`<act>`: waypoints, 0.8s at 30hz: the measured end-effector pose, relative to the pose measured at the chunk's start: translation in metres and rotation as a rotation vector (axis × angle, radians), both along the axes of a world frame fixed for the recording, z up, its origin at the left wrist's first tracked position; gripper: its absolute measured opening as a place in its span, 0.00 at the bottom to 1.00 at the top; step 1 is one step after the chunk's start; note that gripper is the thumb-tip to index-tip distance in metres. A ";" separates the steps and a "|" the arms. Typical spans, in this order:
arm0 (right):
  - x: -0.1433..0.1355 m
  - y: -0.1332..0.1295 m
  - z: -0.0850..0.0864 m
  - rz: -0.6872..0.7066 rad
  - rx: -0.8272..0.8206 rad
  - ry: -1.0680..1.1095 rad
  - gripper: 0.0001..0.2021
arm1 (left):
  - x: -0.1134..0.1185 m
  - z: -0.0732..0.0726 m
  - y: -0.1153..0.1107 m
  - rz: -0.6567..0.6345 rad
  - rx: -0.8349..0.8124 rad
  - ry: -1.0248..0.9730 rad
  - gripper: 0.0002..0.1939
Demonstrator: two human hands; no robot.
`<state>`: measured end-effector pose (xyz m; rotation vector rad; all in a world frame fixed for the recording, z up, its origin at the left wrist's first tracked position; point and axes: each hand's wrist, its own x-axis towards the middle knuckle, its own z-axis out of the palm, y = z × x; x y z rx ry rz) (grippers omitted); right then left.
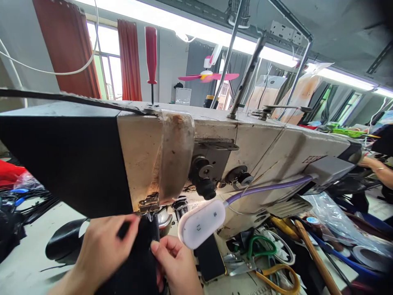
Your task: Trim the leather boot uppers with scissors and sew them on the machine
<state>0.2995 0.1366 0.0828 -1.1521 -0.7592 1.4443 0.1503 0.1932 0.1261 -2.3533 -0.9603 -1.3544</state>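
Both hands, left hand (102, 248) and right hand (176, 260), pinch black fabric (138, 266) under the sewing machine (245, 151); lamp (201, 223) crowds right.

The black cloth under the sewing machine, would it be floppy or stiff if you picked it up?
Probably floppy: the black cloth bends and folds where the left hand and right hand pinch it below the sewing machine. It looks thin, so likely light. Its dull surface suggests it would not slip easily from the fingers.
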 end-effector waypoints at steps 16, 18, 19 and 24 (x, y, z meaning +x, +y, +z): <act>-0.010 0.009 -0.005 -0.072 0.102 -0.001 0.31 | -0.017 -0.013 -0.023 -0.130 0.086 0.316 0.19; -0.012 0.010 -0.010 -0.098 0.108 0.016 0.31 | -0.017 -0.014 -0.022 -0.117 0.067 0.285 0.18; -0.012 0.011 -0.012 -0.099 0.114 0.016 0.31 | -0.017 -0.013 -0.021 -0.113 0.070 0.287 0.18; -0.013 0.017 -0.012 -0.079 0.128 0.009 0.33 | -0.015 -0.004 -0.016 -0.100 0.127 0.410 0.19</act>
